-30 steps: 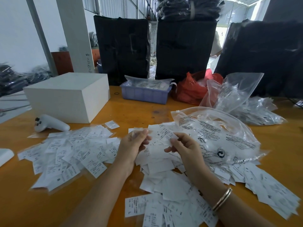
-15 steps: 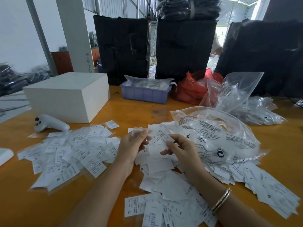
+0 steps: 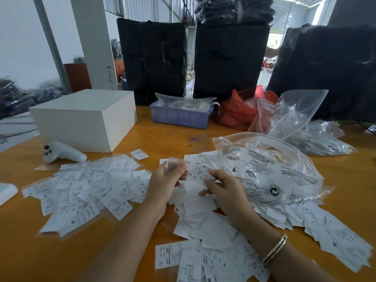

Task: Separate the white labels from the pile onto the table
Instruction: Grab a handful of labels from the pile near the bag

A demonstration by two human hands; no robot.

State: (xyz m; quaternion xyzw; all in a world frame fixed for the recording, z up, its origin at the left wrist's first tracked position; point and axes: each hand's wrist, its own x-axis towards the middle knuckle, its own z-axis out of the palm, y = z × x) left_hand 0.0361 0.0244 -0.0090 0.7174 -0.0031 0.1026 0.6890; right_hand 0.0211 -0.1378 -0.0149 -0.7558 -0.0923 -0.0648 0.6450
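Observation:
A loose pile of white labels (image 3: 205,226) covers the orange table (image 3: 345,190) in front of me and runs off to the right. A second spread of white labels (image 3: 81,186) lies to the left. Between them, my left hand (image 3: 165,180) pinches a small clear sleeve near its top edge. My right hand (image 3: 223,190) grips a white label (image 3: 198,173) marked S, and this label reaches across to the left hand's fingers. Both hands hover just above the middle pile.
A large clear printed bag (image 3: 264,169) lies on the labels to the right. A white box (image 3: 87,119) and a white controller (image 3: 61,153) sit at the left. Behind are a blue tray (image 3: 181,117), a red bag (image 3: 238,110) and more clear bags (image 3: 305,127).
The two hands have drawn slightly apart, and the label in my right hand shows more of its printed face. The piles have not moved.

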